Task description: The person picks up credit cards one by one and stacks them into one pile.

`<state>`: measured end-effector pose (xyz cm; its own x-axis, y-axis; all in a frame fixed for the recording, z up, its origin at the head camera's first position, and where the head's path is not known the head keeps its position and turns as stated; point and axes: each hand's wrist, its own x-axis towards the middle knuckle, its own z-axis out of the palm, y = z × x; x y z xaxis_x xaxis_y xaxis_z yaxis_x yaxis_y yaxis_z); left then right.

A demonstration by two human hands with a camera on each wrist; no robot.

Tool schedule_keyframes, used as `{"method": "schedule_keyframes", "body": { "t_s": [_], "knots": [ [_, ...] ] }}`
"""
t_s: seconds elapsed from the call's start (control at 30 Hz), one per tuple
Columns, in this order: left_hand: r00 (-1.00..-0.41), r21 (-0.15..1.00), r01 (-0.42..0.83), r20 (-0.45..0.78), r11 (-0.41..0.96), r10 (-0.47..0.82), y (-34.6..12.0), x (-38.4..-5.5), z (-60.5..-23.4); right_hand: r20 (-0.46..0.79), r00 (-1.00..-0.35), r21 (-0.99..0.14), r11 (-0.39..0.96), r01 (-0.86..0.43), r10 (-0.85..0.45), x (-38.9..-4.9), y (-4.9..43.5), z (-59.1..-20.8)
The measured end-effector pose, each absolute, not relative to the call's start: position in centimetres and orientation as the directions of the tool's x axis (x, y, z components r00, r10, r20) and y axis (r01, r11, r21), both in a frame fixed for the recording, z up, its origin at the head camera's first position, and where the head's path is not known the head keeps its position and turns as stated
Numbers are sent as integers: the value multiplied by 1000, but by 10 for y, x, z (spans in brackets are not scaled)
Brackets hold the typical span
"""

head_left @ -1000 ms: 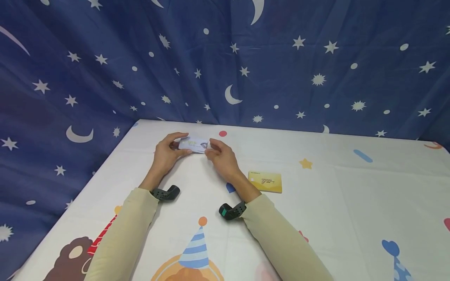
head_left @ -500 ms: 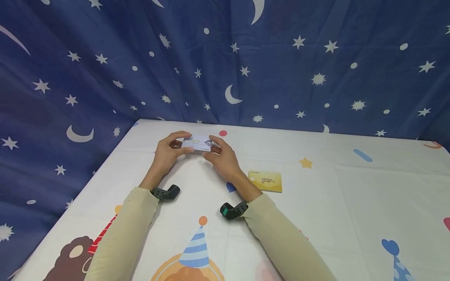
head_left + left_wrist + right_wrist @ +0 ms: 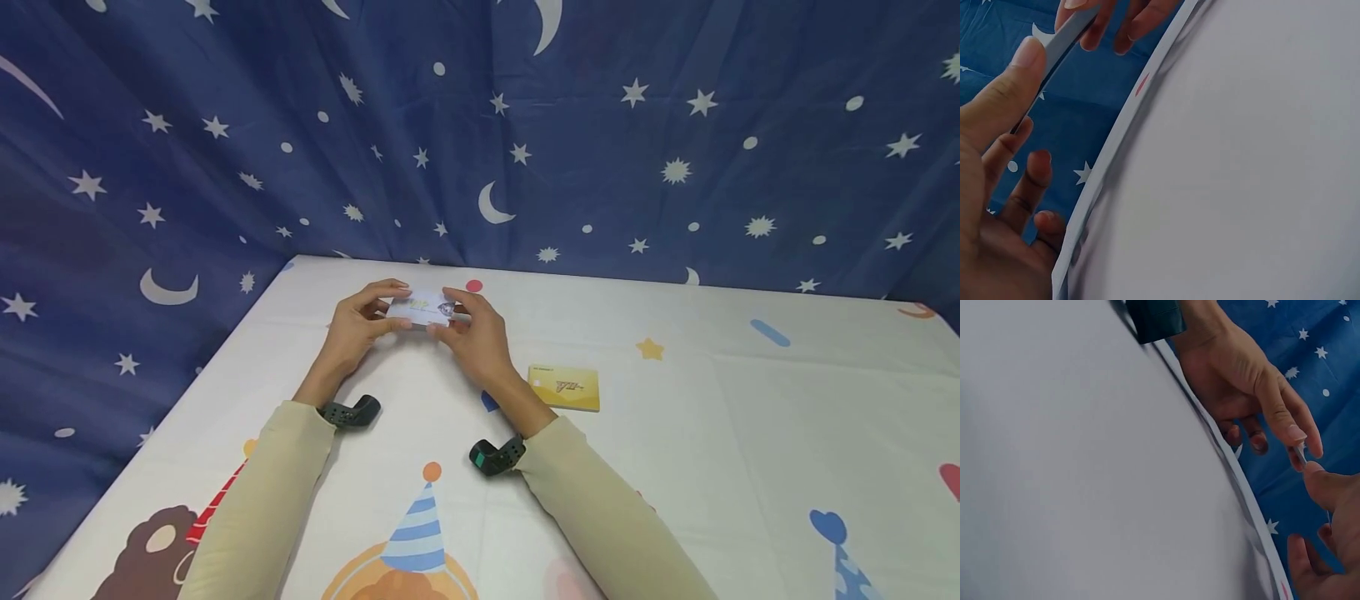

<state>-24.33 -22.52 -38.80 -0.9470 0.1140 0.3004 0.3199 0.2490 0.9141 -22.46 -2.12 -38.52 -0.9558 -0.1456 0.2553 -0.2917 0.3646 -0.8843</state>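
Both hands hold a white card [image 3: 420, 308] printed "VIP" above the far left part of the table. My left hand [image 3: 354, 327] pinches its left end, thumb along the near edge and fingers along the far edge. At the right end, my right hand [image 3: 478, 340] pinches it in the same way. Seen edge-on in the left wrist view, the card [image 3: 1063, 47] shows a pale, thick side with a dark line below, like a small stack. In the right wrist view only a sliver of the card [image 3: 1300, 453] shows between the hands.
A yellow card [image 3: 564, 388] with a thick edge, like a small pile, lies on the table just right of my right wrist. The white tablecloth [image 3: 697, 442] has printed party figures. A blue star-patterned curtain [image 3: 585, 150] hangs behind the table and along its left side.
The white card has shifted slightly right and its tilt has changed a little. My right fingers and thumb have resettled around its right end. The yellow card stays where it was.
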Motion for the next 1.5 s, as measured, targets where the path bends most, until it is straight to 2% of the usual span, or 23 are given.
{"method": "schedule_keyframes", "body": {
  "t_s": [0.3, 0.73, 1.07, 1.3, 1.5],
  "knots": [
    [-950, 921, 313, 299, 233, 95, -223, -244, -387, 289, -942, -848, 412, -334, -169, -221, -15, -378],
    [-917, 904, 371, 319, 214, 239, -204, -222, -352, 304, -939, -747, 571, -341, -163, -202, 11, -365],
    [-873, 867, 430, 329, 252, 359, -185, -213, -340, 404, -880, -680, 561, -471, -249, -189, 51, -360],
    [-825, 826, 503, 371, 254, 427, -174, -221, -353, 438, -838, -614, 574, -543, -325, -183, 76, -358],
    [-809, 766, 547, 378, 339, 450, -157, -212, -348, 375, -870, -656, 571, -493, -320, -174, 96, -355]
  ]
}}
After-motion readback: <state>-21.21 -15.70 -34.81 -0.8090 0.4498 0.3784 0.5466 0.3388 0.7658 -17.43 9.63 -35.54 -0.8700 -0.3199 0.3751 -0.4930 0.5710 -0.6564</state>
